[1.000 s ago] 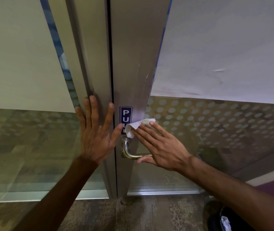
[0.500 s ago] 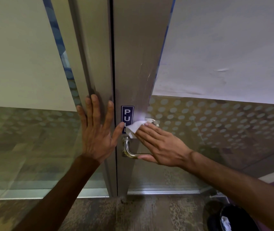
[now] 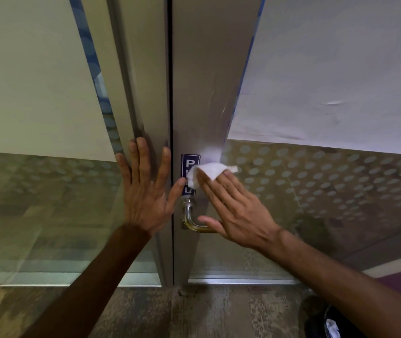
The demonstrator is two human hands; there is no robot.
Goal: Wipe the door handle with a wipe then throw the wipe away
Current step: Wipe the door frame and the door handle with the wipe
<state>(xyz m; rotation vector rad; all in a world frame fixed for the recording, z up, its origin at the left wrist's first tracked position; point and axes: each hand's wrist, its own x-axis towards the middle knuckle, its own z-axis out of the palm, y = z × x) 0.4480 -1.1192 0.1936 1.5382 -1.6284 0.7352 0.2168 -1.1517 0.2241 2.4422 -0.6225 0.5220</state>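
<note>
— Since the small white crumpled wipe (image 3: pixel 206 172) is only pinned flat under the right hand (image 3: pixel 237 211), where exactly is it sitting?

— Against the brushed metal door stile, partly over the blue rectangular "PULL" sign (image 3: pixel 187 167) and just above the curved brass-toned lever door handle (image 3: pixel 189 219). The right fingers (image 3: pixel 215 189) lie stretched out over it, pressing rather than gripping; nothing is pinched.

— And the handle itself?

— Its neck and bend show below the sign; the rest is hidden behind the right palm, the thumb lying close along it.

— How should the wipe behave?

— Soft and very light, I'd judge, apt to bunch or slip from under flat fingers. Wrapping it round the lever and closing the fingers on it would hold better.

— The other hand?

— The left hand (image 3: pixel 146 191) is spread flat on the neighbouring metal frame (image 3: pixel 146 93), fingers released, holding nothing.

— Anywhere to drop it after?

— A dark round bin (image 3: pixel 316 320) stands on the mottled floor (image 3: pixel 194 313) at lower right, something white inside.
</note>
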